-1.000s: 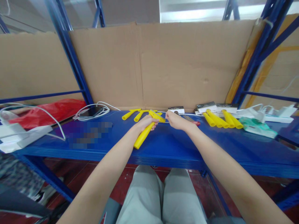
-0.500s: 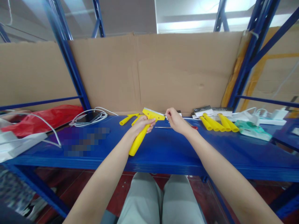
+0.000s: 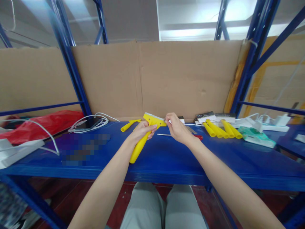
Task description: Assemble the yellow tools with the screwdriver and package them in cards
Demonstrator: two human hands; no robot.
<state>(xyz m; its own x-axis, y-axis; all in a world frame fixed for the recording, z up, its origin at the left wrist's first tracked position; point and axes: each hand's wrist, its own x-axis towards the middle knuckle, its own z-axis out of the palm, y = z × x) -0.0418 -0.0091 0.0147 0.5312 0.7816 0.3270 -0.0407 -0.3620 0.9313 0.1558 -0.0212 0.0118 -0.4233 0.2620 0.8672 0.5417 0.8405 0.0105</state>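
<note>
My left hand [image 3: 143, 130] is wrapped around the neck of a yellow scraper [image 3: 138, 148], its handle angled down toward the table's front edge. The scraper's wide head, with a pale strip along its far edge, points up and away. My right hand [image 3: 176, 128] is closed in a pinch at the right end of that head; what its fingertips hold is too small to make out. Under the right hand lies a screwdriver [image 3: 198, 137] with a red handle and a thin metal shaft. Another yellow scraper [image 3: 127, 126] rests on the table, left of the held one.
Several yellow handles [image 3: 216, 129] lie at the right by black-and-white packets [image 3: 205, 116]. Beyond them are a green-and-white pack [image 3: 256, 136] and a power strip [image 3: 276, 128]. At left are a coiled white cable [image 3: 105, 120], a phone and a red bag [image 3: 47, 125]. Cardboard [image 3: 171, 79] stands behind the blue table [image 3: 166, 159].
My right hand has come left, against the end of the scraper's head. The left hand keeps its hold. The whole view has shifted slightly.
</note>
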